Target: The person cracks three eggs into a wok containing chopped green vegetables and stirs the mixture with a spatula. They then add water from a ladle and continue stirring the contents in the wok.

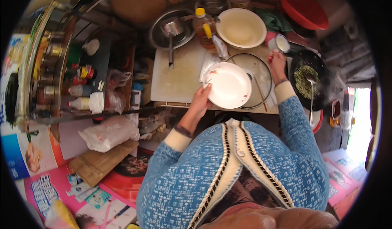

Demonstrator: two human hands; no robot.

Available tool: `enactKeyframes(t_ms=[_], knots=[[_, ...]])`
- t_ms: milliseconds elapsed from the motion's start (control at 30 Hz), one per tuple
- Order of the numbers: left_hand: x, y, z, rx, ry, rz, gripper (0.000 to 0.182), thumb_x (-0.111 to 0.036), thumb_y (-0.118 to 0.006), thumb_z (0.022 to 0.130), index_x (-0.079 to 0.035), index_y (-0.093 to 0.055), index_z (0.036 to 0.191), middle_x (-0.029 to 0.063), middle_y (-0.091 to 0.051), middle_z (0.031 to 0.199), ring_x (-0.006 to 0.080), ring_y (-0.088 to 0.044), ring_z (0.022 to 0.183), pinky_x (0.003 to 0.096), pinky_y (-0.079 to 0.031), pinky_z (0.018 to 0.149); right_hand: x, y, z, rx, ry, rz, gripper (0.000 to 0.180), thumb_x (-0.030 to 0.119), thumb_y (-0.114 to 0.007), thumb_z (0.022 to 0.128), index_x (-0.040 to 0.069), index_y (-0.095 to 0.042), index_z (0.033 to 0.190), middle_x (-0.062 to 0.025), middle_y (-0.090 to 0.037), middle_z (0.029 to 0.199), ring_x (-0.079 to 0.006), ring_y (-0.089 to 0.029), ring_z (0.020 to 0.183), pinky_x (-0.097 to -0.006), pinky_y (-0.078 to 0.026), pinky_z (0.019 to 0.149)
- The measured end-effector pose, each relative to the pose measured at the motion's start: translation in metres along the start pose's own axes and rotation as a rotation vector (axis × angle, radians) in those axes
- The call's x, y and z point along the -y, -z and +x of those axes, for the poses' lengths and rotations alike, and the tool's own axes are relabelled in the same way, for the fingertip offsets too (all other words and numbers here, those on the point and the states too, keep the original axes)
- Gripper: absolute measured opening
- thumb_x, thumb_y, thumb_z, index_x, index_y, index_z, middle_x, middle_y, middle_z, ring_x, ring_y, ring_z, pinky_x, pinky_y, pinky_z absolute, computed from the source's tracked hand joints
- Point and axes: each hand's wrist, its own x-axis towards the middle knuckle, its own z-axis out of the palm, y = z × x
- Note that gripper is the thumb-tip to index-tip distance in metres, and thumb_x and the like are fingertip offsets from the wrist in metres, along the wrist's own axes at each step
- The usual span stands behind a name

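My left hand point(199, 99) grips the near-left rim of a white dish point(229, 85) with a floral pattern, held over the front of the counter. Beneath the dish, a glass pan lid point(260, 88) with a dark rim is partly hidden. My right hand point(277, 65) has its fingers bent close together just below a white cup point(280, 43) with a dark rim. Whether those fingers grip the cup is not clear. To the right of that hand, chopped green food point(303, 83) steams in a black wok point(324, 65). A metal ladle point(311, 91) rests in it.
A white cutting board point(176, 79) lies left of the dish. Behind stand a metal basin point(156, 36) with a saucepan point(173, 27), an oil bottle point(203, 30) with a yellow cap, and a cream basin point(242, 28). Shelves of jars point(50, 51) line the left side.
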Motion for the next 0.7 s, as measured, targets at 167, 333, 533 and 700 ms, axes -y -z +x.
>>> enactKeyframes(t_ms=[167, 333, 533, 700], knots=[[0.019, -0.098, 0.093, 0.011, 0.037, -0.106, 0.044, -0.028, -0.057, 0.100, -0.006, -0.045, 0.136, 0.0096, -0.063, 0.120, 0.0228, -0.068, 0.099, 0.0415, -0.060, 0.080, 0.089, 0.029, -0.048, 0.200, 0.020, -0.126, 0.023, 0.031, -0.060, 0.101, 0.008, -0.059, 0.100, 0.0033, -0.057, 0.079, -0.0038, -0.051, 0.066, -0.0197, -0.045, 0.060], [0.044, -0.166, 0.153, -0.002, 0.040, -0.058, 0.042, -0.021, -0.057, 0.098, -0.009, -0.044, 0.136, 0.0114, -0.065, 0.114, 0.0263, -0.070, 0.094, 0.0439, -0.062, 0.073, 0.139, 0.040, -0.088, 0.276, -0.003, -0.178, 0.023, 0.031, -0.059, 0.101, 0.008, -0.059, 0.105, 0.0044, -0.054, 0.078, -0.0033, -0.048, 0.064, -0.0187, -0.042, 0.060], [0.069, -0.204, 0.181, -0.054, 0.049, -0.100, 0.037, -0.016, -0.059, 0.096, -0.007, -0.044, 0.129, 0.0147, -0.064, 0.114, 0.0286, -0.070, 0.094, 0.0457, -0.062, 0.069, 0.159, 0.029, -0.114, 0.374, -0.046, -0.163, 0.018, 0.026, -0.057, 0.103, 0.008, -0.059, 0.103, 0.0035, -0.052, 0.075, -0.0042, -0.044, 0.061, -0.0192, -0.039, 0.058], [0.077, -0.215, 0.187, -0.134, 0.046, -0.070, 0.028, -0.014, -0.063, 0.094, -0.005, -0.045, 0.114, 0.0148, -0.064, 0.105, 0.0269, -0.069, 0.087, 0.0425, -0.062, 0.064, 0.161, 0.015, -0.128, 0.473, -0.003, -0.277, 0.018, 0.026, -0.057, 0.103, 0.008, -0.059, 0.100, 0.0035, -0.052, 0.073, -0.0036, -0.044, 0.060, -0.0177, -0.038, 0.057]])
